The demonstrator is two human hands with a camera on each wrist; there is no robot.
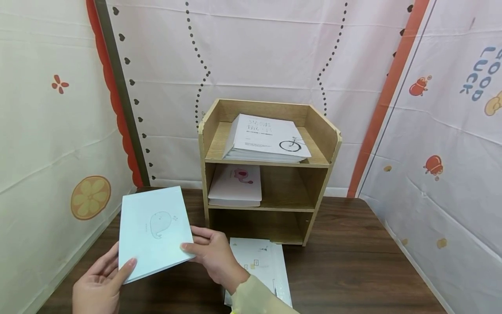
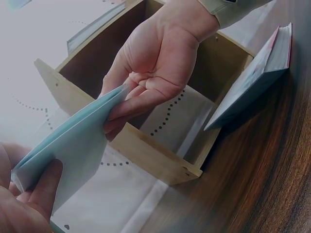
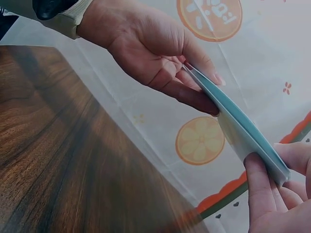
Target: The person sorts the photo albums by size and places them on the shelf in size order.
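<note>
A thin light-blue notebook with a whale drawing on its cover is held up at the left, above the table. My left hand pinches its lower left edge, thumb on the cover and fingers beneath. On its right edge my right hand grips the same way, thumb on top. Both wrist views show the notebook edge-on between the two hands, its covers slightly parted.
A wooden shelf stands at the back middle. White books are on its top level, a pink notebook on the middle one. A white book lies on the dark table in front. Printed cloth surrounds the table.
</note>
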